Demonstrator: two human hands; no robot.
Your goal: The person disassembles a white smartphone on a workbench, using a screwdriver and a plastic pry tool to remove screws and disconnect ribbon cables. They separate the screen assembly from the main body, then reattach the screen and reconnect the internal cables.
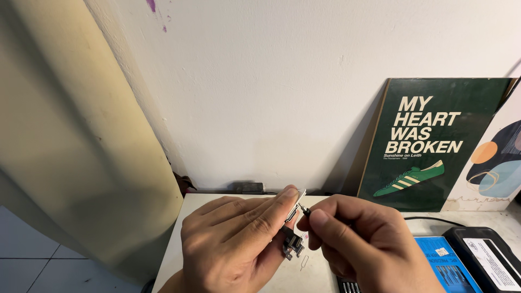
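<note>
Nearest to us, at the lower edge of the view, we list our left hand (233,241), its fingers closed around a small flat metal part (296,209) with a dark, toothed mechanical piece (292,242) hanging from its lower end; the part stands tilted, held up above the table between thumb and forefinger. Beside it we list our right hand (361,239), thumb and forefinger pinched together on a thin dark tool (304,210) whose tip meets the metal part near its upper end; most of the tool is hidden inside the hand. Below the hands, on the white table (179,244), we note a small metal pin (304,262) with a looped head, lying flat. To the right on the same table lies a blue flat case (442,263), and touching it or just beside it a black case (488,255) with a white label. A dark cable (429,218) runs along the table behind these. Farther back, a small black object (247,188) sits at the table's rear edge. Leaning on the white wall (260,81) we record a dark green poster (434,144) showing a green shoe, and at the far right a pale print (496,163) with rounded coloured shapes. At left hangs a cream curtain (70,135).
</note>
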